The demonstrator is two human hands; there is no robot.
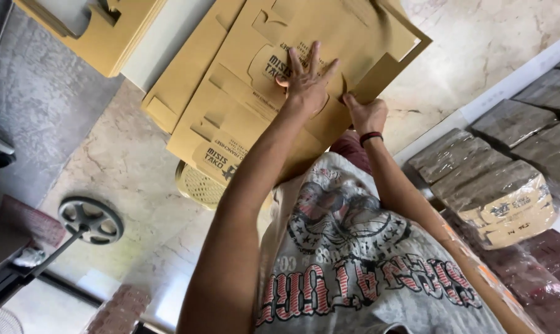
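**Marble floor and what lies on it**

The marble floor (131,167) carries flat cardboard blanks (243,105), spread under both hands. Another cardboard stack (100,37) sits well to the left of the hands. A woven basket (196,182) peeks out just below the blanks. Wrapped bundles (496,185) lie right of the hands. A small wheel (89,219) rests far left.

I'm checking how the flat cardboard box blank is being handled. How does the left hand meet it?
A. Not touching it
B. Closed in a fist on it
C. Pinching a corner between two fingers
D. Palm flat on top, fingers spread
D: the left hand lies palm-down with fingers spread on the cardboard blank, while the right hand grips its edge.
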